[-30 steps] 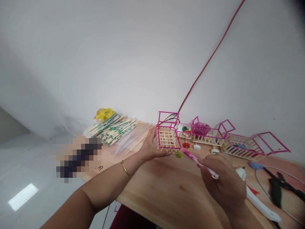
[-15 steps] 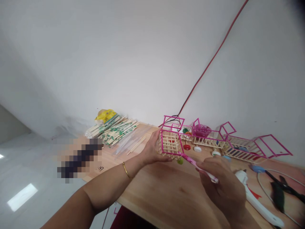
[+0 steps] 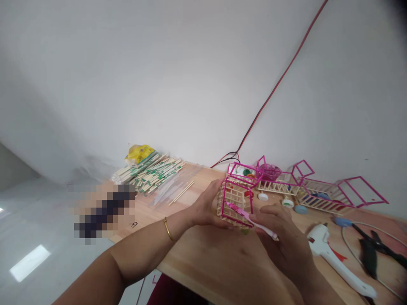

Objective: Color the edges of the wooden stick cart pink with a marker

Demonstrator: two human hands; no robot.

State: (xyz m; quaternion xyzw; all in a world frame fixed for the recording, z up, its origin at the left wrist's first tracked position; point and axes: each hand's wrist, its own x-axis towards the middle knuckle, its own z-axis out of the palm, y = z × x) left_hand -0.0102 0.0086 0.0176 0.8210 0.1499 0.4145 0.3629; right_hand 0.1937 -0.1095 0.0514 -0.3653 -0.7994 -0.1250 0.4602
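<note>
My left hand grips the near end of a small cage-like box made of pale wooden sticks with pink-painted edges, tilted up off the wooden table. My right hand is closed on a thin pink brush, whose tip rests against the box's front face. The box is the end of a row of similar pink-edged stick frames running to the right along the wall.
A pile of wrapped chopsticks with a yellow bag lies at the back left. A white glue gun and black pliers lie at right. A red-and-black cable climbs the wall. Bottle caps sit by the frames.
My left hand has tipped the box and drawn it nearer and to the right. The brush in my right hand has moved up onto the box's front face.
</note>
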